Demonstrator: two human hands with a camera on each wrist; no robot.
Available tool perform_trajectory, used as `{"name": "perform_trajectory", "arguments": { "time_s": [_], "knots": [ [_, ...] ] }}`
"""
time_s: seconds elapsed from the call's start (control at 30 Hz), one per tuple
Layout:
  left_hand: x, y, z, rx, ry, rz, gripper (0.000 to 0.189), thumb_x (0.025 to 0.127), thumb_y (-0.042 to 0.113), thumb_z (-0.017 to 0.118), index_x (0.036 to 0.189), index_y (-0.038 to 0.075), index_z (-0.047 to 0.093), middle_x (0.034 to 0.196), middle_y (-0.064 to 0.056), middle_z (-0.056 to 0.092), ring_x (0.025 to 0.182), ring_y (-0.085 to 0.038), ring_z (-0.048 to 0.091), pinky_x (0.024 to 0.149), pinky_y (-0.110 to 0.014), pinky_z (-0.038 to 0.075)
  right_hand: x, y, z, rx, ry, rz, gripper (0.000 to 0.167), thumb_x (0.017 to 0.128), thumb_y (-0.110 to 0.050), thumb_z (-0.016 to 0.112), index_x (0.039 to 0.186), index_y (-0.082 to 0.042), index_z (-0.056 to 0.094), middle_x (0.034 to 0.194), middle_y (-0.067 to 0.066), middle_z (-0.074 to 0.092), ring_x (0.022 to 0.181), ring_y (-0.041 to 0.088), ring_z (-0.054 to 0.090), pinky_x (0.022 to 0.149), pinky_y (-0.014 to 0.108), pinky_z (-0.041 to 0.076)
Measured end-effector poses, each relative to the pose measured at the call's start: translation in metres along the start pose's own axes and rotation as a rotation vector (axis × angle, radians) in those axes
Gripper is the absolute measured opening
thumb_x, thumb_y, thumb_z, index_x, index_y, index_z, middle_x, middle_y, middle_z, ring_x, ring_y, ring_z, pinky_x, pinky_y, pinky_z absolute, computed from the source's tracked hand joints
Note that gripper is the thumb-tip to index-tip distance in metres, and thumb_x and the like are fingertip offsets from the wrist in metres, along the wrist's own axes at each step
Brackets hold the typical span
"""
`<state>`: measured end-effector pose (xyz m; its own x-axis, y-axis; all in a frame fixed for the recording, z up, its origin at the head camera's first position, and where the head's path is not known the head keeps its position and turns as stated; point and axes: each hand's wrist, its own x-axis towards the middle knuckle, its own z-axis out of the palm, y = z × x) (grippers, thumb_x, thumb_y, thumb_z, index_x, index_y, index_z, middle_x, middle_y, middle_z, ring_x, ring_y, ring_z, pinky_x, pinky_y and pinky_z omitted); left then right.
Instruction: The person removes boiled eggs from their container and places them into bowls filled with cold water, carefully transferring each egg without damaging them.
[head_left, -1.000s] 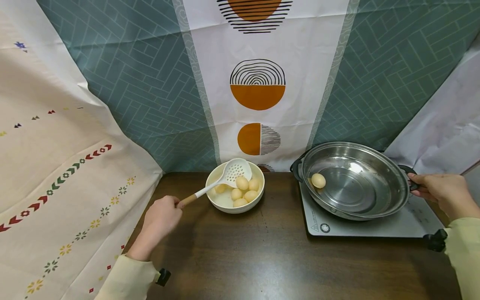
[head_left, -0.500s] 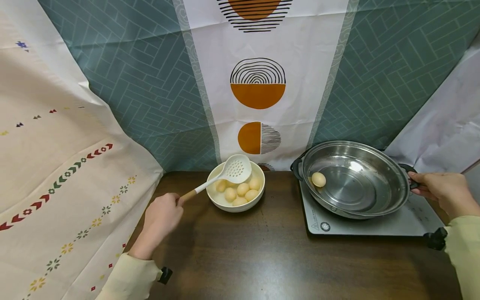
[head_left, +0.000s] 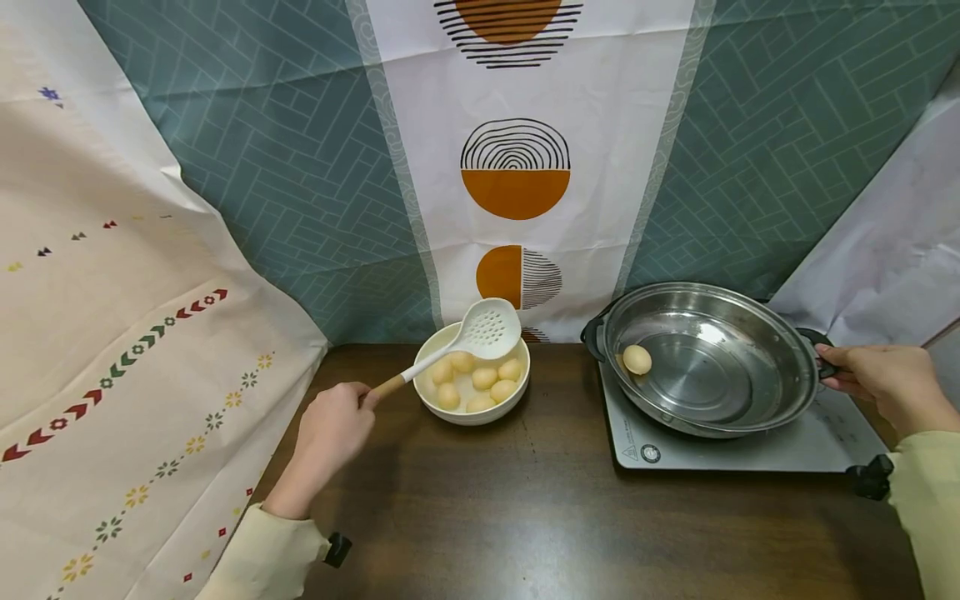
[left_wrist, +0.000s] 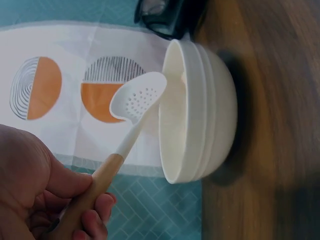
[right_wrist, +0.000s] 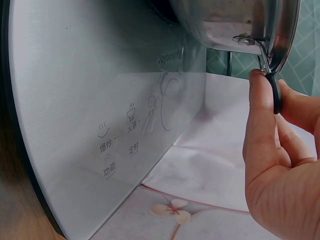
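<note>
My left hand point(head_left: 333, 429) grips the wooden handle of a white slotted spoon point(head_left: 489, 327). The spoon's holed head carries nothing and is held over the back rim of a cream bowl point(head_left: 468, 417). Several pale yellow, egg-like balls point(head_left: 502, 391) lie in that bowl. In the left wrist view, thumb and fingers wrap the spoon handle point(left_wrist: 95, 182), and the bowl's wall hides most of its contents. At the right, my right hand point(head_left: 892, 383) pinches the black side handle point(right_wrist: 276, 92) of a wide steel pan point(head_left: 697, 375). One similar ball point(head_left: 637, 360) sits at the pan's left inside.
Beneath the pan is a flat grey induction cooker point(head_left: 750, 454) with printed symbols. A brown wooden table point(head_left: 525, 517) bears the bowl and cooker. Patterned cloth point(head_left: 517, 83) hangs behind, and an embroidered cream cloth point(head_left: 135, 375) drapes along the left.
The slotted spoon has risen and shifted slightly right, out from among the balls toward the bowl's back rim. Some balls have rolled left in the bowl. My right hand and the pan stay put.
</note>
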<state>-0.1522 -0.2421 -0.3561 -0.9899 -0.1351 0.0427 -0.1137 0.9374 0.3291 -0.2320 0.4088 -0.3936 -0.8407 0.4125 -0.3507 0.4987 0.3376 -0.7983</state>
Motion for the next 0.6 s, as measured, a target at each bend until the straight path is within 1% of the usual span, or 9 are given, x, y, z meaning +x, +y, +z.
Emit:
{"name": "perform_trajectory", "arguments": {
  "time_s": [0.03,0.13,0.2,0.27,0.43,0.6],
  "knots": [
    [0.0,0.002,0.0,-0.013,0.0,0.002,0.022,0.093,0.024,0.052,0.093,0.011,0.069,0.068,-0.003,0.059,0.055,-0.019,0.049,0.046,-0.031,0.035,0.0,0.0,0.0,0.002,0.0,-0.001,0.02,0.092,-0.029,0.055,0.088,-0.009,0.057,0.056,-0.01,0.057,0.053,0.007,0.065,0.063,0.029,0.056],
    [-0.001,0.01,0.001,-0.069,-0.014,0.015,0.02,0.093,0.024,0.053,0.092,0.012,0.069,0.064,-0.003,0.056,0.053,-0.019,0.046,0.046,-0.031,0.034,0.0,0.0,-0.001,0.019,-0.011,0.001,0.02,0.091,-0.029,0.056,0.079,-0.013,0.059,0.056,-0.01,0.057,0.054,0.007,0.065,0.063,0.029,0.056],
    [0.0,0.017,0.001,-0.106,-0.019,0.028,0.02,0.093,0.024,0.053,0.092,0.012,0.069,0.063,-0.003,0.053,0.052,-0.019,0.044,0.046,-0.031,0.033,0.001,0.0,-0.002,0.034,-0.019,0.006,0.023,0.091,-0.029,0.057,0.071,-0.018,0.059,0.056,-0.01,0.058,0.054,0.007,0.065,0.064,0.029,0.056],
    [0.0,0.025,0.001,-0.138,-0.023,0.044,0.019,0.093,0.024,0.054,0.091,0.013,0.069,0.062,-0.003,0.052,0.052,-0.018,0.042,0.046,-0.03,0.033,0.001,0.0,-0.002,0.043,-0.024,0.005,0.024,0.09,-0.029,0.058,0.068,-0.02,0.058,0.056,-0.01,0.059,0.054,0.007,0.065,0.064,0.029,0.056],
    [0.003,0.05,0.0,-0.179,-0.022,0.098,0.019,0.093,0.025,0.054,0.089,0.015,0.069,0.062,-0.002,0.05,0.052,-0.017,0.042,0.046,-0.03,0.034,0.0,-0.001,-0.001,0.039,-0.014,0.003,0.021,0.09,-0.029,0.058,0.075,-0.015,0.058,0.057,-0.009,0.058,0.053,0.008,0.065,0.063,0.03,0.056],
    [0.007,0.079,0.002,-0.216,-0.02,0.154,0.019,0.094,0.027,0.054,0.087,0.018,0.068,0.061,-0.001,0.053,0.05,-0.017,0.044,0.045,-0.029,0.036,-0.001,-0.001,-0.001,0.039,-0.007,0.008,0.021,0.089,-0.031,0.059,0.074,-0.016,0.058,0.057,-0.009,0.058,0.053,0.008,0.065,0.063,0.03,0.056]
  ]
}}
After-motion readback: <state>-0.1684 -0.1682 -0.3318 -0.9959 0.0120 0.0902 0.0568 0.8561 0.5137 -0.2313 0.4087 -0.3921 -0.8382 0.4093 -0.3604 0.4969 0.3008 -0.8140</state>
